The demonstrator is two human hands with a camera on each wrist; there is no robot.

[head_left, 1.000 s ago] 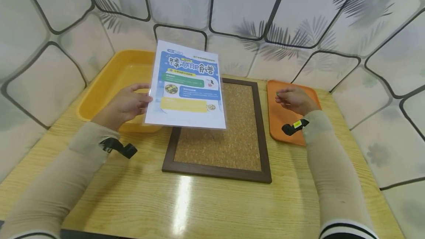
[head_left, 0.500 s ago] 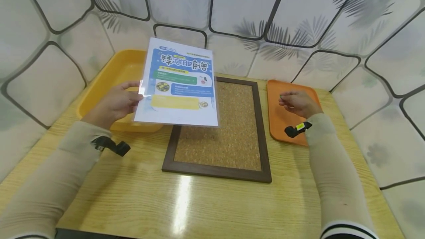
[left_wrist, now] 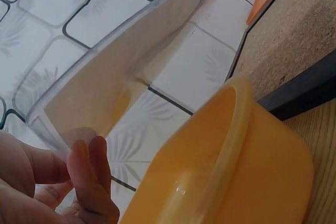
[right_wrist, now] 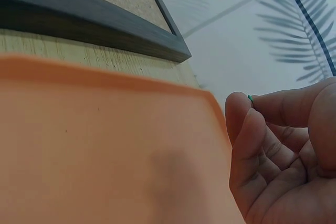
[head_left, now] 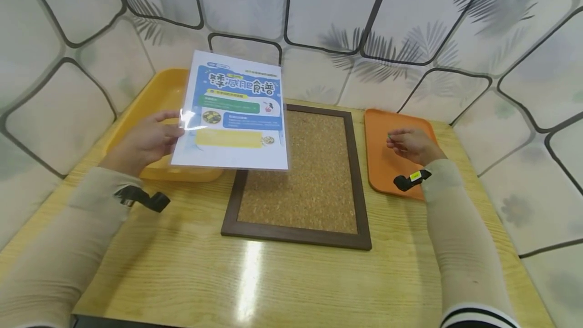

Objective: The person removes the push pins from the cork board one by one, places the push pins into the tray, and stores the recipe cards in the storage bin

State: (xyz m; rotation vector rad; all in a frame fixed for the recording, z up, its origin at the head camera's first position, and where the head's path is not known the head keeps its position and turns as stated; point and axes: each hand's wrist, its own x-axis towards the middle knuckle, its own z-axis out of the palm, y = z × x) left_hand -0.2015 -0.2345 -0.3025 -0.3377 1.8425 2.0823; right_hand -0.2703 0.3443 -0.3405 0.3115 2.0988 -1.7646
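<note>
My left hand (head_left: 148, 141) pinches the left edge of a laminated poster (head_left: 237, 115) printed with blue, green and yellow panels and Chinese lettering. Raised and slightly tilted, the sheet covers the upper left of a dark-framed corkboard (head_left: 314, 186) and part of a yellow tub (head_left: 150, 97). Thumb and fingers on the sheet's corner also show in the left wrist view. Above an orange tray (head_left: 378, 161), my right hand (head_left: 412, 146) pinches a tiny green thing (right_wrist: 250, 99) between thumb and fingertip; most of it is hidden, so its kind is unclear.
The wooden table (head_left: 291, 282) carries the tub at left, the corkboard in the middle and the tray at right. Patterned wall panels (head_left: 337, 9) rise close behind and on both sides.
The left hand and poster have shifted left and slightly up, uncovering more of the corkboard. My right hand has drifted slightly right and toward me, still pinching the green thing.
</note>
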